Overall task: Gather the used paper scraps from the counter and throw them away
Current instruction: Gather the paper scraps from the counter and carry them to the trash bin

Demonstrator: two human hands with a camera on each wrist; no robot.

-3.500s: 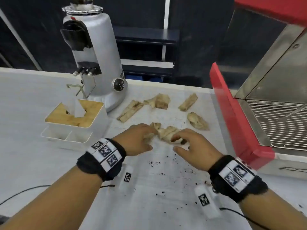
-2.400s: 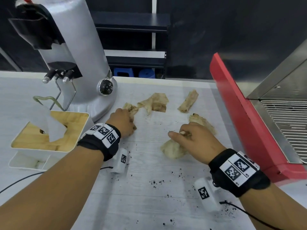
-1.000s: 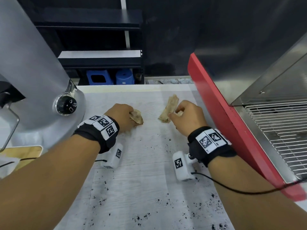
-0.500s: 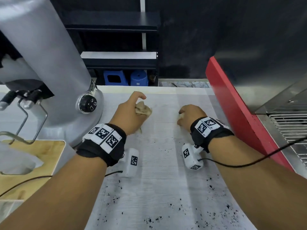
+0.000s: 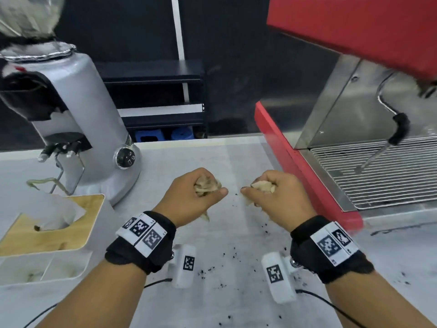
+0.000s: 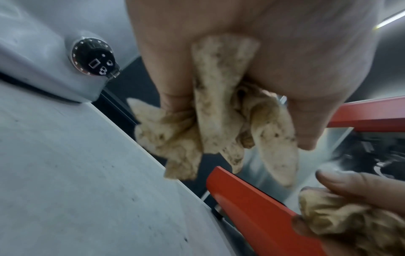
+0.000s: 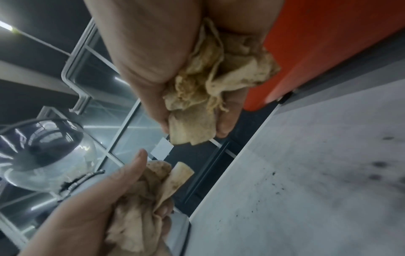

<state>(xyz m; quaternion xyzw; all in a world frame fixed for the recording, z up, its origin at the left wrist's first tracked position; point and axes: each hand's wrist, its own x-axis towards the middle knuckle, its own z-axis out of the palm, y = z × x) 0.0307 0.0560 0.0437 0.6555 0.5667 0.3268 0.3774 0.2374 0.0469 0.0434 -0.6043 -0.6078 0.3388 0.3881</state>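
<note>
Scraps point(image 5: 206, 185) of stained paper fill both hands above the table point(image 5: 231, 233), the left hand point(image 5: 192, 196) clenched round one wad beside the grinder point(image 5: 78, 129), the right hand point(image 5: 275, 197) clenched round another wad point(image 5: 262, 185) near the red machine point(image 5: 305, 166).

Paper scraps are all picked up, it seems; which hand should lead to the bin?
Neither clearly. The left hand and right hand each grip a wad of paper scraps, side by side over the counter; no bin is visible.
</note>
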